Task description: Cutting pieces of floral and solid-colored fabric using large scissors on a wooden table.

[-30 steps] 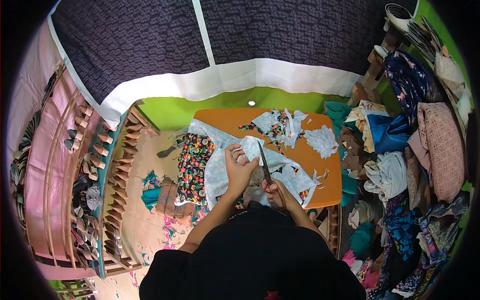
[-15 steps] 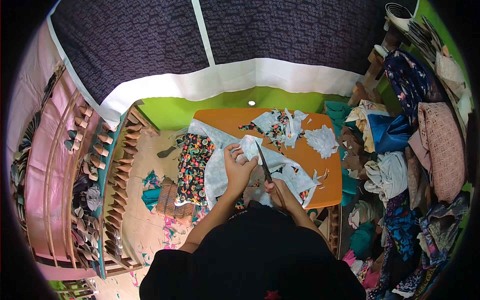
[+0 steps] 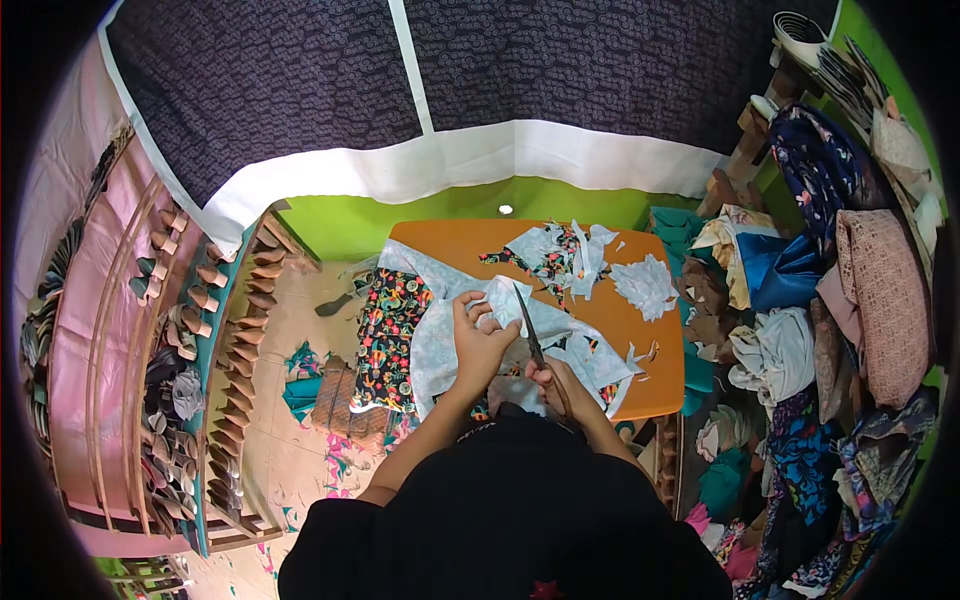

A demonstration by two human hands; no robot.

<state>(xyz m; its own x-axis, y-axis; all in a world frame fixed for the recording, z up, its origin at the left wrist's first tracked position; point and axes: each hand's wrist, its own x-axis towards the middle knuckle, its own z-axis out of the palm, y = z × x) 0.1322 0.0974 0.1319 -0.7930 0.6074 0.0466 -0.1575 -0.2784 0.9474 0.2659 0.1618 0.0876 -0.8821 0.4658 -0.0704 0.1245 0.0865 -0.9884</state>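
My left hand point(image 3: 484, 338) is closed, pinching a small white piece of cloth point(image 3: 506, 297) above the table. In my right hand point(image 3: 553, 384) are long dark scissors point(image 3: 529, 325), tips pointing away from me and lying along the right side of that piece. Beneath both hands spreads a large sheet of fabric point(image 3: 392, 325); its black floral print shows on the left, and its pale underside is folded over toward the middle. The sheet covers much of an orange table point(image 3: 645, 360) and hangs past its left edge.
Torn-looking offcuts point(image 3: 555, 255) and a heap of pale cut pieces point(image 3: 645, 287) lie on the table's far side. Wooden racks of shoe lasts point(image 3: 238, 385) stand at the left. Piled fabrics point(image 3: 780, 350) crowd the right. Scraps point(image 3: 340, 465) litter the floor.
Very little differs. The fingers of my right hand have shifted slightly on the scissors, and the view has moved a touch; the left hand keeps its hold on the white piece.
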